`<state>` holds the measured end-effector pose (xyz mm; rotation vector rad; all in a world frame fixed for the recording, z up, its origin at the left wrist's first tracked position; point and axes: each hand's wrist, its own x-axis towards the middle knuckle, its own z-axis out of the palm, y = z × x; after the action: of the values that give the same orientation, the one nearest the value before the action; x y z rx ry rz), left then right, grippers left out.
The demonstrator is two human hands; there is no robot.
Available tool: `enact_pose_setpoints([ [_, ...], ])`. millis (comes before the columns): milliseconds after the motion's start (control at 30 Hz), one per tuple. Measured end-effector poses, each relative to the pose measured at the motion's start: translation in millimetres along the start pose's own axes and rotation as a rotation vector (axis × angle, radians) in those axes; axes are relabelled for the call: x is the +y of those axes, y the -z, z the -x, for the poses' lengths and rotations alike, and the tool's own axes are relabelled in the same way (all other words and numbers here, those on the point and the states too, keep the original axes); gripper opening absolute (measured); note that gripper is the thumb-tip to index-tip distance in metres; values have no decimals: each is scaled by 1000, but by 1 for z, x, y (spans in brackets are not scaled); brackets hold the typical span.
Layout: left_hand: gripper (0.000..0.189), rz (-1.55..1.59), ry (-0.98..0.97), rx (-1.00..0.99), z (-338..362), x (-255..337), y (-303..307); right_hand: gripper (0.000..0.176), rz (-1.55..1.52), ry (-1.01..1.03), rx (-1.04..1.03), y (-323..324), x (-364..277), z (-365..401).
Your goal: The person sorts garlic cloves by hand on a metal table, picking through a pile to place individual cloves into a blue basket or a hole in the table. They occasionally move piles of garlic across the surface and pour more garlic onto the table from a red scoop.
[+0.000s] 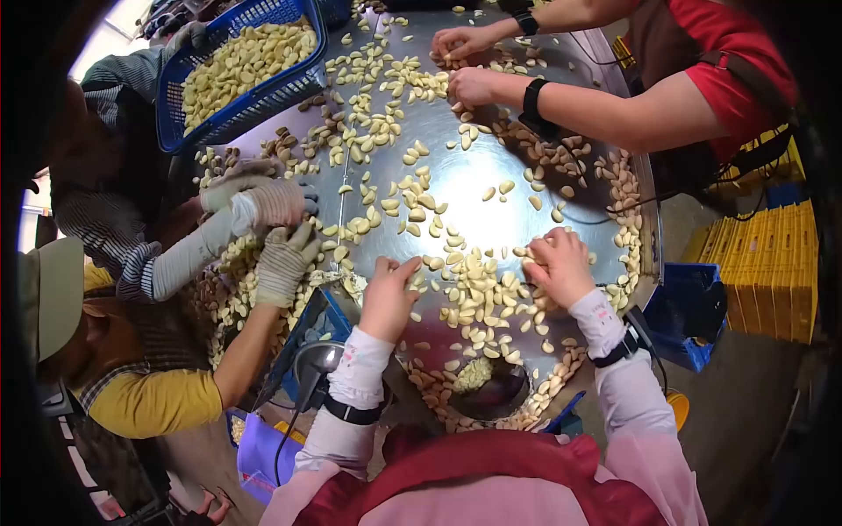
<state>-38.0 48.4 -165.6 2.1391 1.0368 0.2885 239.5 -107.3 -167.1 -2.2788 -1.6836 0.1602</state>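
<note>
Pale, curved pieces like peeled garlic cloves (474,289) lie in a loose heap on the metal table between my two hands. My left hand (388,300) rests at the heap's left side, fingers bent and apart, its fingertips close to a few cloves. On the other side, my right hand (561,267) has half-curled, parted fingers, the tips touching or nearly touching cloves at the heap's edge. I see nothing held in either hand, though their undersides are hidden. In front of my body, a round dark opening (491,390) in the table has whitish bits at its rim.
Brownish cloves (624,219) line the table's right edge. A blue basket (219,131) full of cloves stands at upper left. Gloved hands of co-workers (285,263) work at left; a co-worker's bare hands (474,85) at the far right. Yellow crates (759,272) stack at right.
</note>
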Motion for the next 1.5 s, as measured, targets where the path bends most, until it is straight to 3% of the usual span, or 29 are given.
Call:
enact_pose_setpoints([
  [33,54,-58,71,-30,6,-7,6,24,-3,2,-2,5,-13,5],
  [100,51,-124,141,-67,23,-8,6,16,-75,168,181,4,-61,12],
  [167,46,-290,-21,51,34,0,-2,10,-285,432,-19,-17,-112,17],
  [233,46,-338,-10,52,45,7,-7,8,-113,452,-45,-47,-140,25],
  [267,41,-361,21,-59,55,5,-11,8,-111,447,-33,-48,-143,28],
  [300,36,-381,56,-169,65,2,-16,9,-97,397,-53,-48,-145,29],
  [400,36,-319,-32,-236,104,-3,-50,10,-124,302,-70,-41,-140,33],
  [467,32,-155,-231,-333,120,12,-55,10,-173,258,-89,-39,-130,38],
  [500,32,-146,-232,-332,115,18,-52,10,-165,258,-96,-37,-125,39],
  [567,29,-185,-42,-436,76,43,-26,10,-394,119,-235,-27,-114,34],
  [600,22,-218,-428,-192,53,46,-14,16,-522,45,-305,-8,-107,29],
  [667,24,34,-125,11,12,50,-14,23,-740,-237,-338,6,-81,28],
  [700,24,40,-124,18,-2,55,-20,23,-839,-427,-323,6,-71,28],
  [767,23,-18,-370,7,-20,64,-36,18,-697,-311,-56,2,-64,17],
  [900,23,-150,-280,-145,-24,72,-46,26,-315,-46,8,-25,-58,2],
  [933,23,-197,-282,-141,-19,75,-47,26,-325,-58,7,-21,-59,-2],
  [1033,21,-262,-244,-190,-10,79,-49,25,-410,-177,-144,0,-58,-20],
  [1100,9,-247,-205,-179,-7,76,-54,13,-786,-545,-460,22,-53,-30],
  [1133,9,-247,-219,-110,-2,76,-63,7,-505,-247,-43,-11,-37,-22],
  [1167,9,-246,-224,-117,-2,80,-66,7,-504,-255,-41,-22,-34,-25],
  [1233,9,-340,-195,-149,-3,87,-68,13,-275,-48,-7,-32,-33,-44],
  [1300,11,-265,-195,-114,-4,76,-70,13,-259,-71,-32,-30,-29,-53],
  [1367,13,-194,-197,-90,-5,70,-59,10,-444,-147,-255,-16,-21,-49],
  [1433,20,204,-42,16,-8,77,-42,15,-507,-127,-187,-2,-12,-26],
  [1500,23,318,-47,26,-8,97,-33,23,-1417,-598,-493,5,-13,-4],
])
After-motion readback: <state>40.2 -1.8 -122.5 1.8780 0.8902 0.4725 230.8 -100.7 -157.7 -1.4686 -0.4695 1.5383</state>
